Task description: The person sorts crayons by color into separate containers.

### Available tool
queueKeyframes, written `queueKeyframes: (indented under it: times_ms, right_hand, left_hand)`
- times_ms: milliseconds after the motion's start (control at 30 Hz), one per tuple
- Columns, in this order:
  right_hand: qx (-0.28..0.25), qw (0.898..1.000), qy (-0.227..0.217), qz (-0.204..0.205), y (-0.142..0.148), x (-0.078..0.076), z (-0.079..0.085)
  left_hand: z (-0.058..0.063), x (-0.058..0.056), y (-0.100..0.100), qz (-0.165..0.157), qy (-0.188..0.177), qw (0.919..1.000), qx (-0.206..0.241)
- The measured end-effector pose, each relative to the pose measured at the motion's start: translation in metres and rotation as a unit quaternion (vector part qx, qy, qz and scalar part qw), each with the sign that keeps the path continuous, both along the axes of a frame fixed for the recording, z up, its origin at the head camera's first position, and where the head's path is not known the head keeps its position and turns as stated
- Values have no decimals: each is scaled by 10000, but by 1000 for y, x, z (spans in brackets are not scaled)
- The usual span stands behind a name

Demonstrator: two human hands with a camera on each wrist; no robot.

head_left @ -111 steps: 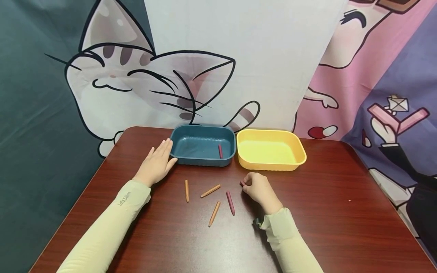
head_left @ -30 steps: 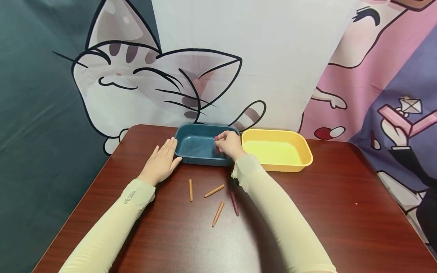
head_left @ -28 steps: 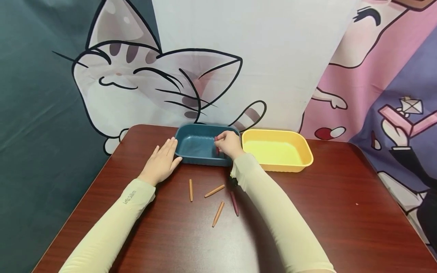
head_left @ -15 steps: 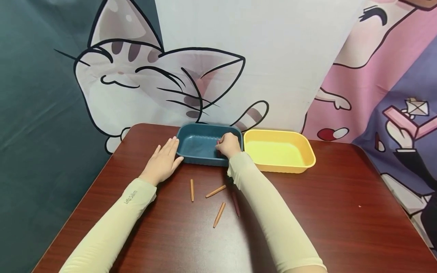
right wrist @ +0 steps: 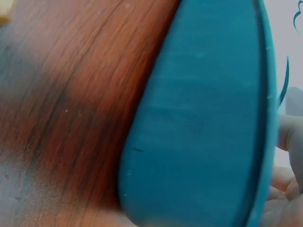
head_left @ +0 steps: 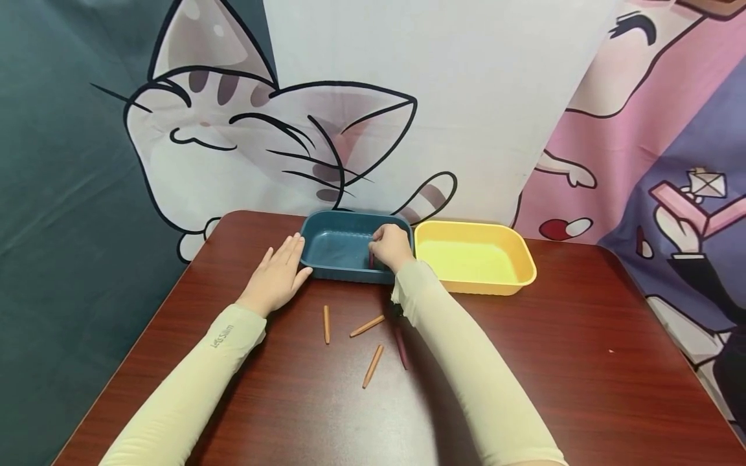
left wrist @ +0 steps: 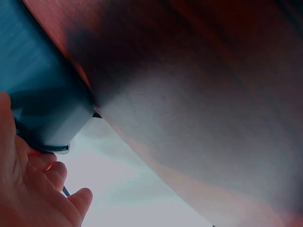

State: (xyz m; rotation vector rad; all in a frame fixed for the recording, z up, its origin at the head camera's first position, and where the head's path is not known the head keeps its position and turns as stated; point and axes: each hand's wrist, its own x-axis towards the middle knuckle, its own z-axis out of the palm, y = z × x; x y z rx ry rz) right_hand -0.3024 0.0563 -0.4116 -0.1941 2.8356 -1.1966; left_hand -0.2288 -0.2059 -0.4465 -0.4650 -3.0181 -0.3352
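Note:
My left hand (head_left: 272,278) lies with straight fingers against the left end of the blue box (head_left: 355,276). In the left wrist view, fingers (left wrist: 57,175) show beside a corner of that box. Over the right part of its inside, my right hand (head_left: 393,246) has curled fingers and pinches a dark red crayon (head_left: 371,260), whose lower end shows beneath the fingertips. The box wall (right wrist: 203,113) fills much of the right wrist view, with part of the right hand (right wrist: 286,189) behind its rim. A second dark red crayon (head_left: 401,349) lies on the table by the right forearm.
On the table in front of the blue box lie three orange crayons, one upright in view (head_left: 326,325), one slanted (head_left: 367,325) and one nearer (head_left: 373,366). A yellow box (head_left: 474,286) stands right of the blue one. A cat-print cloth (head_left: 495,97) hangs behind the table.
From the table in front of the boxes, my right hand has carried a dark red crayon into the blue box; lately it dipped and rose slightly there. My left hand has stayed at the box.

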Motion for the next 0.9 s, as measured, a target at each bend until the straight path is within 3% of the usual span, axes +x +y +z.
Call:
queueKeyframes:
  times_ms: [500, 900]
  right_hand:
    - [-237, 9980, 370, 461, 21, 30, 17]
    - [-506, 9908, 909, 864, 49, 75, 25]
  left_hand:
    - [3, 2, 0, 0, -26, 10000, -2]
    - [3, 1, 2, 2, -40, 10000, -15]
